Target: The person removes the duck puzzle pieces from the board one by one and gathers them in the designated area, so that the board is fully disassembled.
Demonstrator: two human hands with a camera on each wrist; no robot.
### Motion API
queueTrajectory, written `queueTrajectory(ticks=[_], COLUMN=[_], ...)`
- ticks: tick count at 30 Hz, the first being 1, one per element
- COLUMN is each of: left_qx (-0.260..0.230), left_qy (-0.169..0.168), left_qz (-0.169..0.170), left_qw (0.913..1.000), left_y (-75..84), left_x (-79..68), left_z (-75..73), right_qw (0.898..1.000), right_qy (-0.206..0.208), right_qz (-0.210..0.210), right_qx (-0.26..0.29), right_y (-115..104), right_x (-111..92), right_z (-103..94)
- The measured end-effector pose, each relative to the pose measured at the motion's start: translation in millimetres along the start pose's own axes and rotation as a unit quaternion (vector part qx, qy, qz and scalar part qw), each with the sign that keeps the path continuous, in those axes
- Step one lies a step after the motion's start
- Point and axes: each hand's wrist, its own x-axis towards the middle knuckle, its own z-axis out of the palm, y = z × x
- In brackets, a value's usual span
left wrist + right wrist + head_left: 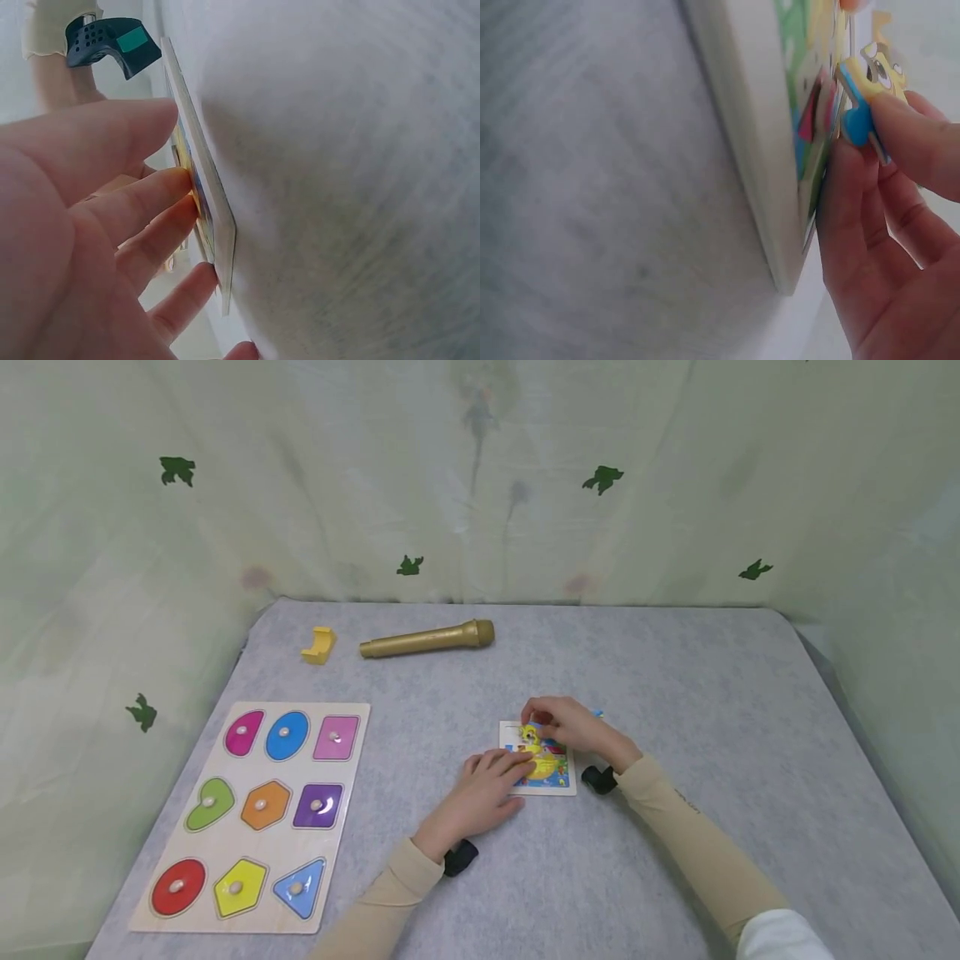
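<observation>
A small square jigsaw puzzle [557, 791] with a white border and a yellow cartoon picture lies on the table. Between thumb and fingers, my right hand [576, 725] pinches a yellow and blue puzzle piece [860, 120] showing a cartoon eye, held tilted over the upper part of the puzzle. My left hand [478, 795] rests its extended fingertips on the puzzle's left side, and its thumb is near the board's edge [212, 184] in the left wrist view. Both hands partly cover the picture.
On the left lies a wooden shape board [285, 852] with several knobbed pieces. Farther back are a gold microphone [427, 640] and a yellow curved block [319, 646]. A small blue item [597, 713] shows behind my right wrist, mostly hidden.
</observation>
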Motion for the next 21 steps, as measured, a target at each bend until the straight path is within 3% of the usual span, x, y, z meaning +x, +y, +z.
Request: queueTrajectory(ticks=[8,15,21], left_qx=[0.005,0.006,0.034], left_qy=[0.006,0.005,0.014], left_qz=[0.002,-0.004,-0.008], left_qw=[1.0000,1.0000,0.9993], left_y=[-2.1,-1.2,4.7], left_x=[0.8,1.4,5.8], left_z=[3.9,4.1,2.8], right_qw=[0.996,0.995,0.989], right_qy=[0.037,0.042,0.092], right_qz=[0.001,0.014,0.033], right_qx=[0.084,0.095,0.111], right_y=[6,5,21], right_x=[-6,-22,-41], right_z=[-4.9,-9.9,-20.5])
